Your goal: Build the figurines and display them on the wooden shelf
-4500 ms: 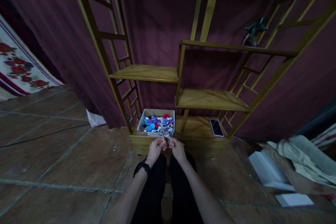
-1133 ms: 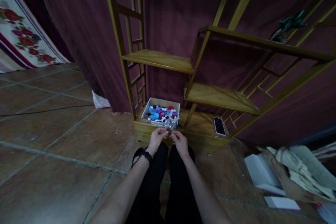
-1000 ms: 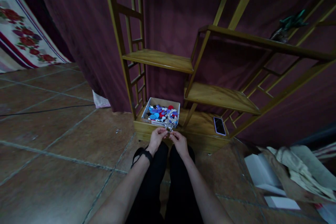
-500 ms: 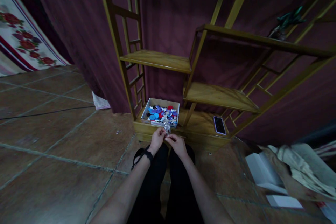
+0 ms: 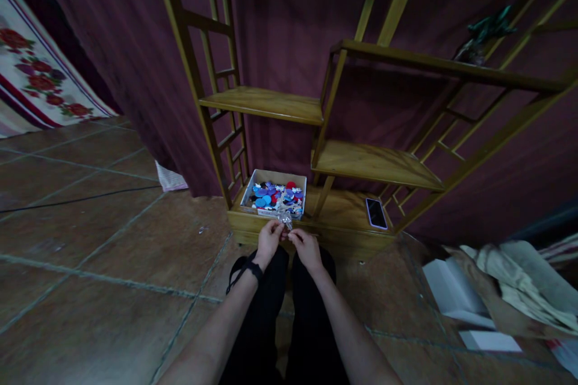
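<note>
Between my two hands is a small crinkled clear plastic bag (image 5: 285, 219); what it contains is too small to make out. My left hand (image 5: 270, 237), with a black band on the wrist, pinches the bag's left side. My right hand (image 5: 305, 246) is closed at its lower right edge, fingertips pressed together. Just beyond the fingers, a shallow cardboard box (image 5: 248, 191) sits on the bottom ledge of the shelf unit. Many small flat pieces (image 5: 275, 196) in blue, purple, red, white and black fill it.
The wooden shelf unit (image 5: 266, 101) stands before a maroon curtain. A phone (image 5: 376, 213) lies on its bottom ledge, right of the box. White boxes (image 5: 456, 295) and crumpled cloth (image 5: 519, 289) are on the floor at right. A dark cable (image 5: 90, 195) crosses the tiles at left.
The view has shifted slightly. The clear bag has tilted and spread a little between my fingers, and my right hand sits slightly further right of my left. Both hands stay by the box.
</note>
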{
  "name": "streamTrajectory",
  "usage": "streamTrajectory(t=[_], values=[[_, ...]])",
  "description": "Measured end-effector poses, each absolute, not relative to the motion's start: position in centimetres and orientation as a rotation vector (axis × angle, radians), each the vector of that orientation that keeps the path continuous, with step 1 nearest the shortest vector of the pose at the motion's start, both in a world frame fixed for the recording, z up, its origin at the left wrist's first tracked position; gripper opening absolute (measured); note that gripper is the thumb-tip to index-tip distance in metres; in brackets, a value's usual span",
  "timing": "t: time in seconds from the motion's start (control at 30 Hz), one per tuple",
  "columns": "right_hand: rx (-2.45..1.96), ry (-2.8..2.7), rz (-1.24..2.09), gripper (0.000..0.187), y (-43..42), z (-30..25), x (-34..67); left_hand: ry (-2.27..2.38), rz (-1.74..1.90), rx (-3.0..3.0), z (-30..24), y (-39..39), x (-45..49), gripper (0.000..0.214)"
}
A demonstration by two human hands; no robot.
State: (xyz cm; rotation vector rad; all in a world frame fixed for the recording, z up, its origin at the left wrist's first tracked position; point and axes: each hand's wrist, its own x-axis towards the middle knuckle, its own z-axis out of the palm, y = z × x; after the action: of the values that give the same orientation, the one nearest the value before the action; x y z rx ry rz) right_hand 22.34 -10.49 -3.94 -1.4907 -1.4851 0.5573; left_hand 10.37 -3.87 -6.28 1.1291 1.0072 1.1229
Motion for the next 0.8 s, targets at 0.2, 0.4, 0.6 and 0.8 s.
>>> streamTrajectory(t=[0.2,0.4,0.6,0.8], values=[[-1.576,-1.466,0.492,0.022,-10.5,-4.0,22.7,1.038,1.129,1.159,-6.7,-4.0,10.5,0.025],[-1.467,-1.515,0.529,0.023,-11.2,-3.3,22.3,1.023,1.139,1.181,-6.1,-4.2,10.7,0.019],[-1.48,-1.356,0.496,0.03,-11.5,-3.1,22.3,0.924,1.064,1.084,-5.6,-4.5,10.9,0.022],[-1.489,-1.48,0.447,0.021,-11.5,-3.2,22.2,0.843,1.0,1.064,-5.2,-4.6,10.5,0.03]])
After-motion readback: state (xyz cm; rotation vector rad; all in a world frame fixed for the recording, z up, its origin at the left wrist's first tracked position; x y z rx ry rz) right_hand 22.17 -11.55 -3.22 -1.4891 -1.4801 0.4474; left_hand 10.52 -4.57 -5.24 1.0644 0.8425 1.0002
